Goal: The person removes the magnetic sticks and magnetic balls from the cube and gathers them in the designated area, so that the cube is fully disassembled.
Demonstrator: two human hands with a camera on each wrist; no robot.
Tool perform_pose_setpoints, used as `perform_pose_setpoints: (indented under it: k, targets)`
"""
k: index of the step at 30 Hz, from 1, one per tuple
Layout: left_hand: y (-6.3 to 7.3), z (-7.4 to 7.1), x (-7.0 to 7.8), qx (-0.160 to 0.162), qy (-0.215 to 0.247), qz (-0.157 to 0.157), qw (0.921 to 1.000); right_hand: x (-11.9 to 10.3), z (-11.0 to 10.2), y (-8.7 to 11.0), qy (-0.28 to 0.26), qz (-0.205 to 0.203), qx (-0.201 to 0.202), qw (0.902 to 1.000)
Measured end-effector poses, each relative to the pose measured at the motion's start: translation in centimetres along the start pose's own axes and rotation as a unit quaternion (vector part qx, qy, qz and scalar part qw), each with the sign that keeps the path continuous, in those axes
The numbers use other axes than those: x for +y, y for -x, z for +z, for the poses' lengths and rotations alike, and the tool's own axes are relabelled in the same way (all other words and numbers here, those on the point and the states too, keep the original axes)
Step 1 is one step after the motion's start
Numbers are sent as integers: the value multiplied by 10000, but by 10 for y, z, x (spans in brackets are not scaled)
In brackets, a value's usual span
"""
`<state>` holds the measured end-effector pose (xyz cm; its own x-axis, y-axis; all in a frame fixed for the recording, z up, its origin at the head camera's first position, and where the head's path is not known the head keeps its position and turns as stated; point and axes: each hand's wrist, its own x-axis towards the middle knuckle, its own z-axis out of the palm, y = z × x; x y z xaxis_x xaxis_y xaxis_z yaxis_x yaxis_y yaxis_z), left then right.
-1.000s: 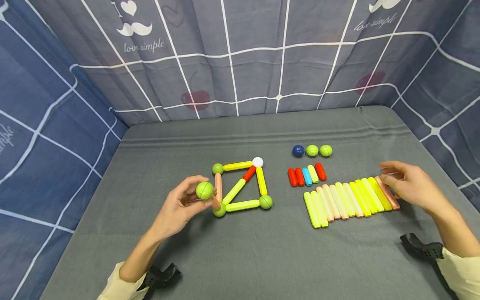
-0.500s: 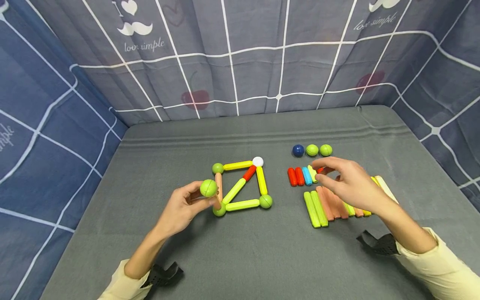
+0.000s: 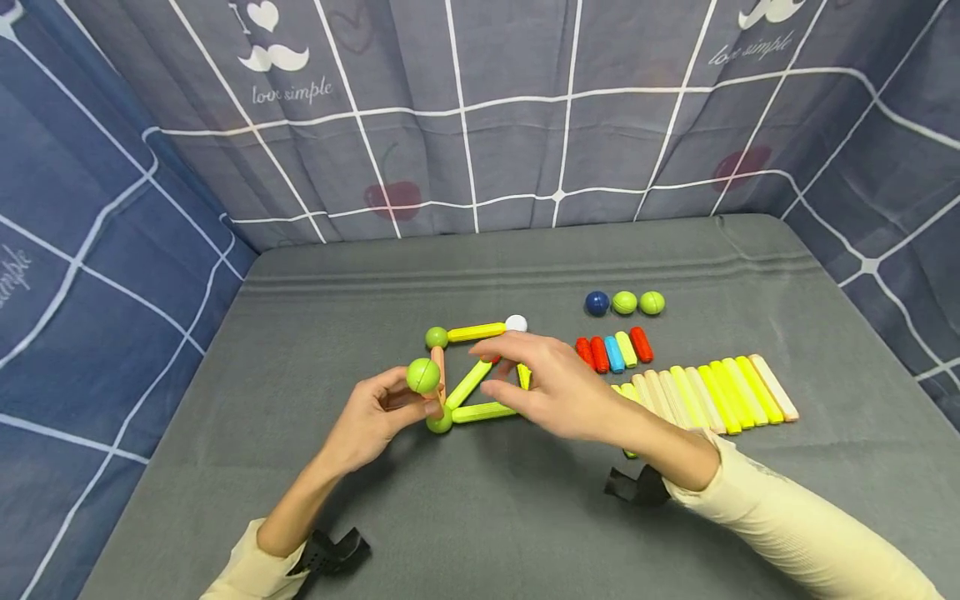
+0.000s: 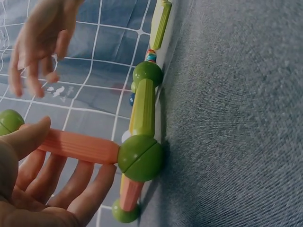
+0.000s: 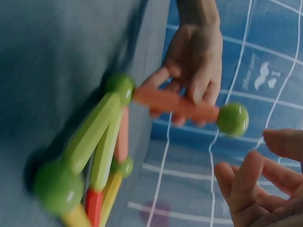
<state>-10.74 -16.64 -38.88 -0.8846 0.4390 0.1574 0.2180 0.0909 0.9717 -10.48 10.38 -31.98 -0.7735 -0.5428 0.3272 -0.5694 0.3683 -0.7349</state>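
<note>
Upright rod, right wrist view: the left hand [image 5: 196,64] grips a salmon rod [image 5: 163,101] near its middle; a green corner ball [image 5: 120,90] sits at its foot, a green top ball [image 5: 233,119] at its head.
Right hand, right wrist view: the right hand [image 5: 253,201] has bent, spread fingers near the top ball, apart from it and holding nothing.
Foot joint, left wrist view: the rod meets the corner ball with no gap showing and stands roughly upright from the surface.
Frame, head view: a four-sided frame [image 3: 468,383] lies left of centre; its diagonal runs from the corner ball, near left, toward a white ball [image 3: 516,323], far right.
Step, head view: steadying the upright looks to be in hand; the next move would call for a firm left grip while the right hand works at the top ball.
Spares, head view: on the right, a blue ball [image 3: 597,303] and two green balls [image 3: 625,302] lie far, short rods [image 3: 615,354] nearer, long rods [image 3: 723,396] nearest.
Surface, head view: a grey cloth-covered table [image 3: 322,308], creased along the far side.
Room, head view: blue-grey checked curtains [image 3: 510,150] with hearts, moustaches and "love simple" lettering stand far, left and right.
</note>
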Motion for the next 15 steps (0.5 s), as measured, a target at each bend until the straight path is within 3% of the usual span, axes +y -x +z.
perform_pose_setpoints:
  k: [5, 10, 15]
  targets:
    - [1, 1, 3, 80, 62, -246, 9996, -10, 25, -23, -217, -176, -19, 9996]
    - [1, 2, 4, 133, 14, -479, 9988, -15, 40, -40, -81, 60, -122, 9999]
    - [3, 2, 5, 104, -53, -501, 9987, -17, 44, -45, 139, 241, -207, 9994]
